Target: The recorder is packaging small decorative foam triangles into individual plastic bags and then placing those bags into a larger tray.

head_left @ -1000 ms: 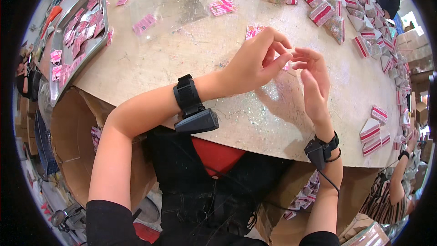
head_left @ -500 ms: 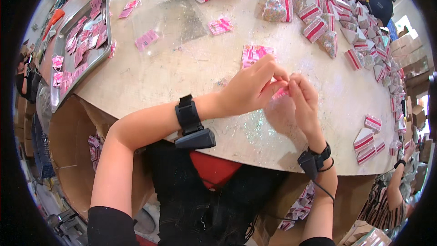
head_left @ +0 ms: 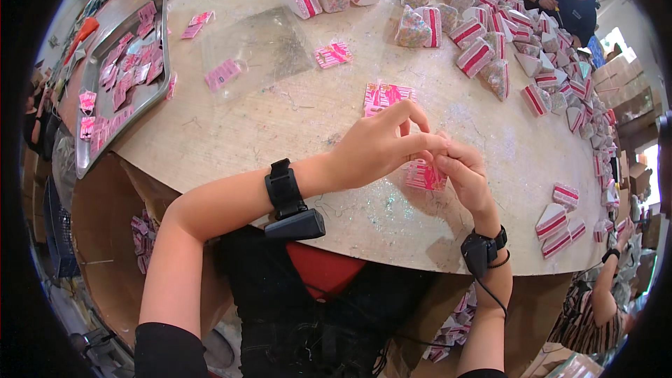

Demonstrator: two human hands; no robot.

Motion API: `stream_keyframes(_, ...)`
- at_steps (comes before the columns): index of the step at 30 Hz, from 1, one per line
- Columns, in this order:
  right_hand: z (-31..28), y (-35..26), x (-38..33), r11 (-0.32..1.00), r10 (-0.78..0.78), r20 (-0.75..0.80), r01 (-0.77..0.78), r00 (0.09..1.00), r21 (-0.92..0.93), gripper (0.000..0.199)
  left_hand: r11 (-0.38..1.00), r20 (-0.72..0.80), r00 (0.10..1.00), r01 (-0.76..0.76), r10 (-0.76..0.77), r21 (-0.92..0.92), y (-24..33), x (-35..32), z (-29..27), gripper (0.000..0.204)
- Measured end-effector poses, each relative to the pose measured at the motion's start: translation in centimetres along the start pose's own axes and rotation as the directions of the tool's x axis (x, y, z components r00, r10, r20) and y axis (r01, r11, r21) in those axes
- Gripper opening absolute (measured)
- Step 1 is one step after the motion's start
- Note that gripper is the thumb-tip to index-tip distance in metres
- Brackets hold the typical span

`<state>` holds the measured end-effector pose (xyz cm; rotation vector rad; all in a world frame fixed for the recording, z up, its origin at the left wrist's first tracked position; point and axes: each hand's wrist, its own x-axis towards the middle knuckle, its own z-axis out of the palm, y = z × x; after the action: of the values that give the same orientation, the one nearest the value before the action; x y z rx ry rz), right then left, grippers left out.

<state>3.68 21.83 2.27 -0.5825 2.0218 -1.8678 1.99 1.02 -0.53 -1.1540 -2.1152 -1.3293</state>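
Note:
Over the middle of the table, my two hands meet at the fingertips. My right hand (head_left: pixel 464 176) pinches a small pink printed card (head_left: pixel 425 176), which hangs below the fingers. My left hand (head_left: pixel 381 143) is closed in a pinch at the card's upper edge, its thumb and index finger against my right fingertips. Whatever sits between the left fingertips is too small to make out. More pink cards (head_left: pixel 389 93) lie flat on the table just beyond my left hand.
A metal tray (head_left: pixel 163 52) with pink cards stands at left, near a clear plastic sheet (head_left: pixel 280 45). Several cake-slice-shaped pieces (head_left: pixel 476 56) are heaped at the far right, others (head_left: pixel 560 227) nearer right. Cardboard boxes (head_left: pixel 105 238) stand below the table edge. Other people (head_left: pixel 567 0) are at the sides.
The pink card, mostly hidden before, now hangs in plain sight below my right fingers. My left fingers have opened out somewhat, and both hands have shifted slightly lower in the view.

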Motion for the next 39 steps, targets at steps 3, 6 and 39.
stream_keyframes(3, -0.1, 0.3, 0.0, 0.999, -0.025, -0.007, 0.025, 1.0, -0.032, 0.012, 0.996, -0.051, 0.998, -0.039, 0.044, 0.077, 0.0, 0.3, 0.0, 0.032)
stream_keyframes(6, 0.1, 0.8, 0.3, 0.99, -0.068, -0.046, 0.062, 0.997, -0.125, 0.017, 0.986, -0.101, 0.993, -0.04, 0.057, 0.161, 0.1, 0.4, 0.0, 0.025)
stream_keyframes(39, 1.7, 0.9, 0.8, 0.928, -0.304, -0.31, 0.207, 0.901, -0.309, 0.009, 0.96, -0.014, 0.973, 0.227, -0.232, -0.163, 0.0, 0.4, 0.1, 0.012)
